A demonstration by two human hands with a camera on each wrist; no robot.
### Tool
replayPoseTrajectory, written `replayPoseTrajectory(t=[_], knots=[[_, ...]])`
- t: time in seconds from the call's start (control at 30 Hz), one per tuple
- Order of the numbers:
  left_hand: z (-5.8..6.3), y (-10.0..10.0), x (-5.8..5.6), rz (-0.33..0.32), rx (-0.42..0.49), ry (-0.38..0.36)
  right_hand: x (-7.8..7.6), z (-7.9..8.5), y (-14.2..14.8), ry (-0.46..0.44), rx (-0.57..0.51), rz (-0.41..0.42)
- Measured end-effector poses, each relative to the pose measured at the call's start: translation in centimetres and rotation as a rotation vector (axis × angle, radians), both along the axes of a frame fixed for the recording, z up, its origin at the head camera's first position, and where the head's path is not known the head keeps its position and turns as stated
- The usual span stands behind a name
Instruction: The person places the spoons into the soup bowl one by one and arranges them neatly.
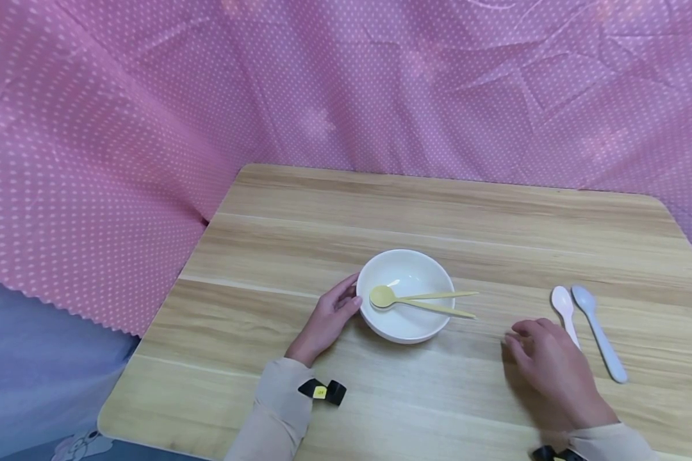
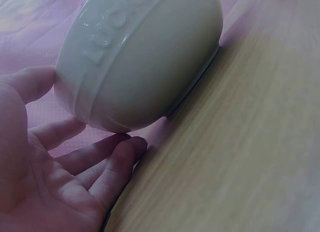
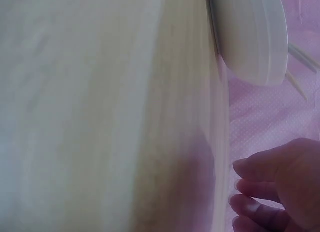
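At the left side of a white bowl (image 1: 403, 328), my left hand (image 1: 330, 319) grips the wall, thumb at the rim. In the left wrist view the raised letters on the bowl (image 2: 150, 57) show, with the fingertips against its lower side. Inside rests a yellow spoon (image 1: 383, 296), and a second thin yellow handle (image 1: 446, 295) lies alongside it; both stick out over the right rim. My right hand (image 1: 553, 365) hovers over the table, fingers loosely bent, holding nothing. It overlaps the handle of a pale pink spoon (image 1: 562, 302).
Right of the pink spoon lies a light blue spoon (image 1: 600, 333) on the wooden table (image 1: 300, 218). Pink dotted cloth (image 1: 346, 96) hangs behind the table and along its left side. Blue fabric (image 1: 40, 365) shows at the lower left.
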State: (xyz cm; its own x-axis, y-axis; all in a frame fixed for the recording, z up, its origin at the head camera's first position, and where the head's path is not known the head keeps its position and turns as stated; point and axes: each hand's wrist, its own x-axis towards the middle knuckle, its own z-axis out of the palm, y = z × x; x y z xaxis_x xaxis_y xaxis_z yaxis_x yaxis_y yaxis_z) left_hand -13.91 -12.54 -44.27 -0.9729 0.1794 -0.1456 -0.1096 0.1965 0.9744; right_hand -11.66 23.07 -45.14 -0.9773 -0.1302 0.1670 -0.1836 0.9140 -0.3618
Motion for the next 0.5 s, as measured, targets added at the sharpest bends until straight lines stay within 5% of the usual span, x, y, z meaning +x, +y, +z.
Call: replayPoseTrajectory(t=[0.5], knots=[[-0.6,-0.1,-0.2,0.004,0.024,0.014,0.3,0.3,2.1,-0.001,-0.007,-0.045]])
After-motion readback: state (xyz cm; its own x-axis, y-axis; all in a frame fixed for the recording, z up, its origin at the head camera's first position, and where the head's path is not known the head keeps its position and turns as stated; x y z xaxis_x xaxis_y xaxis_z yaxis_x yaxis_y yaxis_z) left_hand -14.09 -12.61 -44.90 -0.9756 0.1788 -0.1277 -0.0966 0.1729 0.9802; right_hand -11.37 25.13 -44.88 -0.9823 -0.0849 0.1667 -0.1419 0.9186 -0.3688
